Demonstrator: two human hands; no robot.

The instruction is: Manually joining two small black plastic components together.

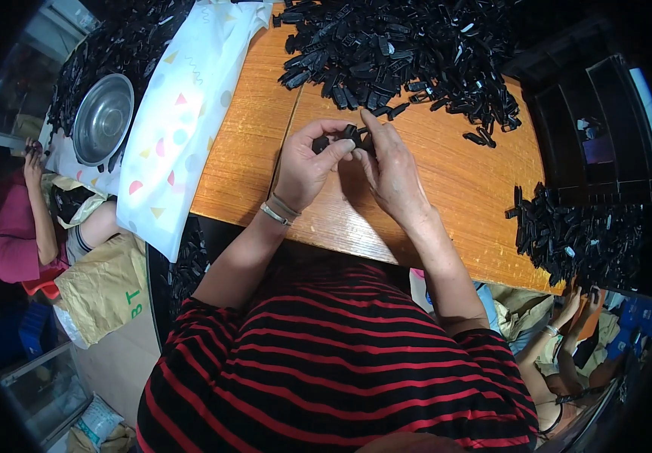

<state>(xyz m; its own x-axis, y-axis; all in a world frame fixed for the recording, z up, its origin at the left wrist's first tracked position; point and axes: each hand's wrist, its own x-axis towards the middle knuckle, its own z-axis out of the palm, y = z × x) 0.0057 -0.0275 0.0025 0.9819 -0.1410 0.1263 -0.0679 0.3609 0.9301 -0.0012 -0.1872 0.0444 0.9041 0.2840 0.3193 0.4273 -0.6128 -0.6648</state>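
Note:
Over the near middle of the wooden table [243, 166], both hands meet around small black plastic parts [351, 134]. My left hand [312, 157] is closed, thumb and fingers pinching a black piece. From the other side my right hand [395, 170] pinches at the same spot, its index finger raised along the piece. The fingertips hide much of what is held, so its exact kind does not show. Beyond the hands spreads a large heap of similar black plastic parts [386, 53], a few lying loose at its near edge.
A white patterned plastic sheet [167, 143] covers the table's left part. Further left, a metal bowl [105, 119] stands among more black parts. A second black heap [579, 234] lies at the right edge, near a dark bin [598, 121]. Co-workers sit at left and lower right.

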